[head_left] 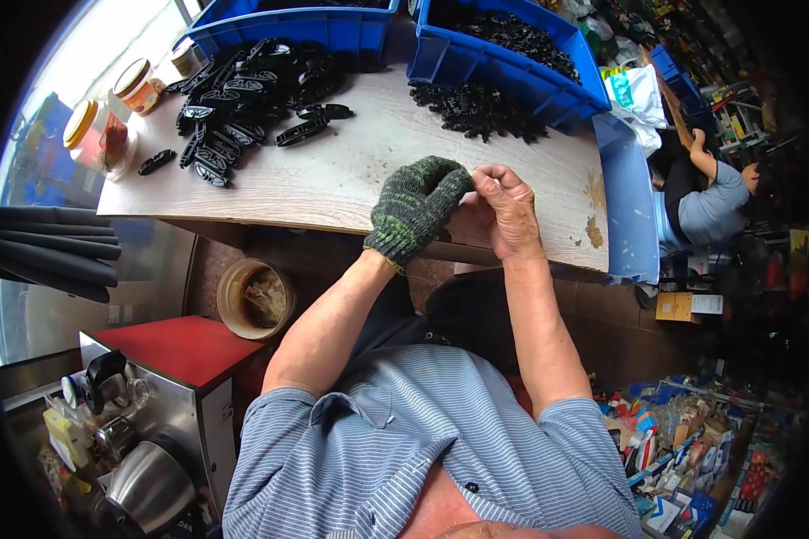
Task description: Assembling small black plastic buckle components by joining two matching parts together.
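My left hand (415, 207) wears a dark green knitted glove, its fingers bent and drawn together toward my right hand. My bare right hand (512, 214) meets the gloved fingertips above the table's near edge, thumb and forefinger pinched. Anything between the two hands is too small or hidden to make out. Beyond them on the pale wooden table (351, 171) lies a heap of glossy black oval plastic pieces (234, 103), two of them lying apart at its right edge. Farther right is a pile of small jagged black parts (476, 112).
Two blue bins, one left (288, 31) and one right (512, 67), hold black parts at the back. Lidded jars (99, 139) stand on the left. A bucket (256, 298) sits below the table, near a red-topped cabinet (175, 346). Another person (715, 202) is at the right.
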A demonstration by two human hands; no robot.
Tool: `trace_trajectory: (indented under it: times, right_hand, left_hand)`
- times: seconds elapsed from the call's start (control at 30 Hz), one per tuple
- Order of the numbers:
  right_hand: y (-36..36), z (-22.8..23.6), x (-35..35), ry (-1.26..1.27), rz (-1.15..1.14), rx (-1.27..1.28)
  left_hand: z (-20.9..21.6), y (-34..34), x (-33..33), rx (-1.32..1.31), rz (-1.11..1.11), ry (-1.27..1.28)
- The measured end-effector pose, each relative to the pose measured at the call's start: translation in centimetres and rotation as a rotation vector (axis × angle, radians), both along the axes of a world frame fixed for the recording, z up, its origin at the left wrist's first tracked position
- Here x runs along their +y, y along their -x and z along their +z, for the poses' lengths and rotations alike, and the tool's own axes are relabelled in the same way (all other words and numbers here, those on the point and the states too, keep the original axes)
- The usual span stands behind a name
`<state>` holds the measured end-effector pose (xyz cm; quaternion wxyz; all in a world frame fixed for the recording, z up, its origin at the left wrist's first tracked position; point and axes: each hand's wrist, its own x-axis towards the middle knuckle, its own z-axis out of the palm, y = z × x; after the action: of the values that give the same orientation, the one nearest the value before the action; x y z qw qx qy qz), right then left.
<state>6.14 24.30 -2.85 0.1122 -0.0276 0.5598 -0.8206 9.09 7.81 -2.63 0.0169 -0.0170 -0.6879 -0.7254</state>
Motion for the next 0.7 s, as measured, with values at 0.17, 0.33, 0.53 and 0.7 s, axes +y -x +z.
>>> trace_trajectory:
  times: [0.17,0.33,0.53,0.7]
  right_hand:
    - [-0.3,1.0,-0.7,-0.069,-0.043,-0.01]
    - [-0.2,2.2,0.0,-0.204,0.068,-0.066]
    - [-0.6,1.6,-0.5,-0.318,0.098,0.03]
    - [-1.1,1.3,-0.9,-0.251,0.053,0.054]
  left_hand:
    - [-0.6,0.3,-0.1,-0.071,0.011,-0.035]
    - [0.3,-0.4,-0.2,-0.113,0.063,-0.216]
    - [0.4,-0.7,-0.7,-0.097,-0.009,-0.244]
    - [-0.3,-0.8,-0.9,-0.082,-0.047,-0.232]
